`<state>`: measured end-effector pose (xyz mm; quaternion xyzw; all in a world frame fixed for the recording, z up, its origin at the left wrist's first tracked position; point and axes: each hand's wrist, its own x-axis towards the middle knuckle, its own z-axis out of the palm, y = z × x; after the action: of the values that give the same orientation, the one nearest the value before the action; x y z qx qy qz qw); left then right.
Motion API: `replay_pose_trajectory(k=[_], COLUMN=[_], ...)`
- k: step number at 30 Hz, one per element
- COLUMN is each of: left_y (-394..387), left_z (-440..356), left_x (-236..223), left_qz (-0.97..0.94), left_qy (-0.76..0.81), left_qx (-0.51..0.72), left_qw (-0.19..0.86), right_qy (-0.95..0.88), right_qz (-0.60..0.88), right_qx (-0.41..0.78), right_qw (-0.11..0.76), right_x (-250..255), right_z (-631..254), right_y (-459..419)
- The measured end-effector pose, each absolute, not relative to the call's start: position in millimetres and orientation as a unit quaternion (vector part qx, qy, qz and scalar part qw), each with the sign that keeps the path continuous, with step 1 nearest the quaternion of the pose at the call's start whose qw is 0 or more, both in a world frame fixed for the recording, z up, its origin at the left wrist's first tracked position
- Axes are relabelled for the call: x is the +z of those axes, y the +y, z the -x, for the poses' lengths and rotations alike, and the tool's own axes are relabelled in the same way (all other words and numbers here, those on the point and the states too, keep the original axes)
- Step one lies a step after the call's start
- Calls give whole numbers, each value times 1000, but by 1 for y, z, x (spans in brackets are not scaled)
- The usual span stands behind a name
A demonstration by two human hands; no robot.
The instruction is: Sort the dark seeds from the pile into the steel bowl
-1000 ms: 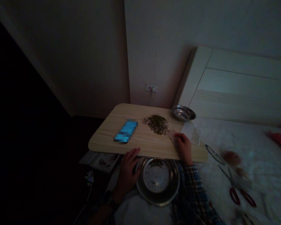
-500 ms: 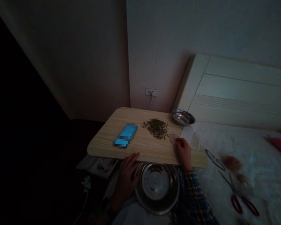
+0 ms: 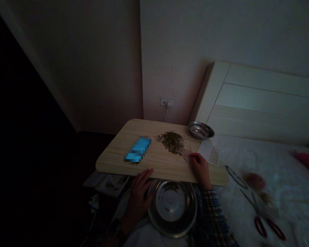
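My right hand is closed, pinching a thin see-through scraper-like piece at the lower right edge of a pile of small dark green and brown grains. The pile lies spread on a light wooden table. My left hand has its fingers stretched out over the table's front edge. Its thumb is by the rim of a metal basin, which sits below that edge with some dark grains at its far side.
A phone with a blurred screen lies left of the pile. A metal bowl and a white comb-like piece are at the right. Scissors with red handles lie on the white bed. A socket is on the wall.
My right hand has moved slightly left with the see-through piece, which now reaches the edge of the pile. My left hand stays in place.
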<state>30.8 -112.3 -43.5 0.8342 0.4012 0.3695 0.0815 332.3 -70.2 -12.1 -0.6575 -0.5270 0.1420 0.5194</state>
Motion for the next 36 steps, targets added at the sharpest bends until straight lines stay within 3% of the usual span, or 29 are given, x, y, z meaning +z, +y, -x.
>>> replay_pose_trajectory(k=[36], left_y=[-112], left_z=[-30], left_x=[-44], left_qz=[-835], left_qy=[392], left_qx=[378], left_qw=[81], right_qy=[-524], right_qz=[653], right_qx=[135], right_qw=[530], right_x=[-8], right_z=[-330], right_y=[-73])
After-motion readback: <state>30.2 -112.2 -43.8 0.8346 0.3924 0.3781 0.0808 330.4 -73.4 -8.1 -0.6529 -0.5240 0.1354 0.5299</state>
